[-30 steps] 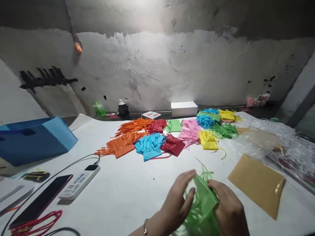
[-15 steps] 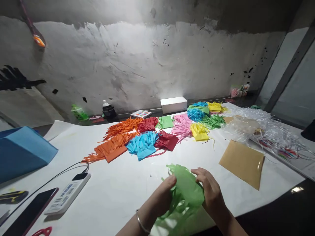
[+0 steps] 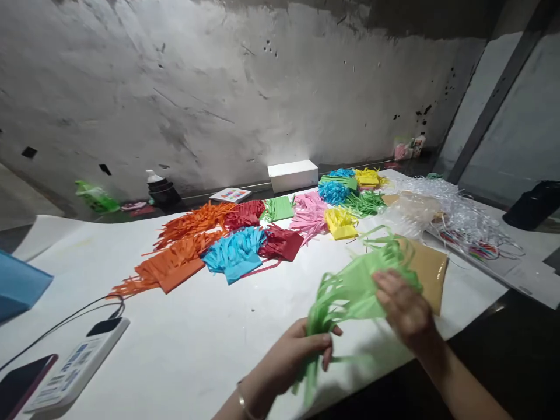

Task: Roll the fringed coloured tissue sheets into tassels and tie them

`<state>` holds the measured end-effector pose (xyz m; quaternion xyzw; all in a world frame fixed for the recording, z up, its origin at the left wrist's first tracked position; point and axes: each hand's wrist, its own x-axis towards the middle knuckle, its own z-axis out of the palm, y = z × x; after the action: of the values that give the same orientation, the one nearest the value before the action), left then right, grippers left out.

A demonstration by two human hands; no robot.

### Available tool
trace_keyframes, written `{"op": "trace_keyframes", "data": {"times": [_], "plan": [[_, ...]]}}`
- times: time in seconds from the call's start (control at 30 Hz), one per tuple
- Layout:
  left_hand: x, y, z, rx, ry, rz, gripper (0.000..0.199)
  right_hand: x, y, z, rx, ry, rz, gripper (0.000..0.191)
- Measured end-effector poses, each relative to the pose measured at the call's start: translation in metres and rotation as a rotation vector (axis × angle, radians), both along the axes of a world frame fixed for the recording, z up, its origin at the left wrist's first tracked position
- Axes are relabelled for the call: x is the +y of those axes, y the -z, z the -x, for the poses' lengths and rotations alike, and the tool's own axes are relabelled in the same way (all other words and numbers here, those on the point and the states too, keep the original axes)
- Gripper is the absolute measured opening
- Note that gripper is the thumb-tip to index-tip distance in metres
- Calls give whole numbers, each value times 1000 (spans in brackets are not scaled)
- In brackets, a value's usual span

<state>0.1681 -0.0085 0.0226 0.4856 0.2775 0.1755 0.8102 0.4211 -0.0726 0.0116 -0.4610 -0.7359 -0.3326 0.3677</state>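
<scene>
Light green fringed tissue paper [image 3: 356, 286] is stretched between my two hands above the near part of the white-covered table. My left hand [image 3: 301, 350] is closed around its gathered strips, some of which dangle below the fist. Against the uncut middle of the paper, my right hand [image 3: 405, 303] grips the other side, its fingers slightly blurred. Loose strips also stick out beyond the right hand. Partly covered by the green paper, a brown envelope [image 3: 431, 268] lies behind my right hand.
Fringed paper bundles in orange [image 3: 179, 268], blue [image 3: 236, 251], dark red [image 3: 282, 242], pink [image 3: 308, 213] and yellow [image 3: 341, 223] lie across the table. A white power bank [image 3: 79, 361] and a phone [image 3: 26, 379] sit at left. Clear plastic strips [image 3: 468, 210] heap at right.
The green paper has gone from bunched between both hands to stretched out. My right hand has moved right and up with it; my left now grips the strips. The view has shifted right.
</scene>
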Motion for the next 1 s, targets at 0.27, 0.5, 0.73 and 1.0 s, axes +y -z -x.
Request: {"op": "trace_keyframes", "data": {"times": [0.27, 0.5, 0.73, 1.0], "plan": [[39, 20, 147, 851, -372, -969, 46, 11, 74, 103, -65, -136, 367, 53], [2, 54, 96, 722, 76, -1638, 67, 7, 104, 134, 95, -167, 573, 42], [-4, 86, 85, 824, 108, -1654, 52, 8, 96, 61, 71, 215, 601, 41], [-3, 93, 87, 792, 37, -1665, 45, -16, 50, 50, 194, 94, 391, 43]]}}
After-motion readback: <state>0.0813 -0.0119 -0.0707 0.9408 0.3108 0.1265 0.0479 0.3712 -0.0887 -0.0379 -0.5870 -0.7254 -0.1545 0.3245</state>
